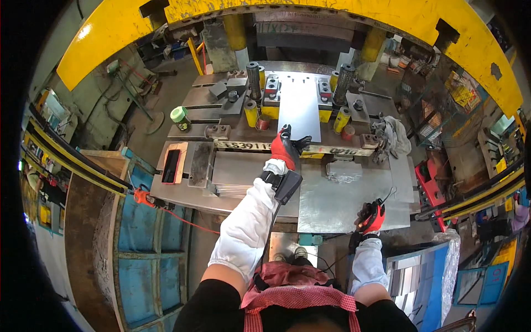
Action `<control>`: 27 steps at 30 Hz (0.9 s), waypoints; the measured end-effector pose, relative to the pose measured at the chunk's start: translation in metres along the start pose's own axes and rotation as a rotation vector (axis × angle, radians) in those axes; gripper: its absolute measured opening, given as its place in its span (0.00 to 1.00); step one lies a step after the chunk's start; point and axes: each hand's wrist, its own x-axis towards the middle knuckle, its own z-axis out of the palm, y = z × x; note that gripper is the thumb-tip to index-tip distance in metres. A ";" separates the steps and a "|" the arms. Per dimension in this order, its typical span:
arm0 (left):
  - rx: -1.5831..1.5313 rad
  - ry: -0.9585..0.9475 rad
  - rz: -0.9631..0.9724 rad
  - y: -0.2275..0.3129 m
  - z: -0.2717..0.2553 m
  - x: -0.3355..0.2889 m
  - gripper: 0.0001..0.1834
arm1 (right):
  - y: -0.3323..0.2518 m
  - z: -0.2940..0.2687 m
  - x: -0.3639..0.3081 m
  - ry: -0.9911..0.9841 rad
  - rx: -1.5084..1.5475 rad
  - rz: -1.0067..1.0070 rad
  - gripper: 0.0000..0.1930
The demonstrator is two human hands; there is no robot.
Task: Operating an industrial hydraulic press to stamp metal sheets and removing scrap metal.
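A bright flat metal sheet (pixel 299 108) lies lengthwise in the die between the posts. My left hand (pixel 286 148), in a red and black glove, grips its near edge, with the fingertips over the top; the underside of the grip is hidden. Lower and to the right, my right hand (pixel 372 217), gloved the same way, is closed around a thin metal hook (pixel 390 193) whose bent end points away from me. Beneath that hand spreads a large grey metal plate (pixel 326 202). A pile of small thin metal pieces (pixel 344 171) rests on the plate's far part.
Stacked metal sheets (pixel 238 171) lie left of the plate. Farther left are a phone-like dark slab (pixel 171 166) and a green-lidded jar (pixel 180 118). Guide posts (pixel 344 83) flank the die; a yellow press frame (pixel 332 10) arches overhead. Grey rags (pixel 394 135) hang at the right.
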 end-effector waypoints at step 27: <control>0.024 0.085 0.074 0.001 0.010 -0.004 0.19 | -0.005 0.010 -0.006 0.049 0.036 -0.005 0.09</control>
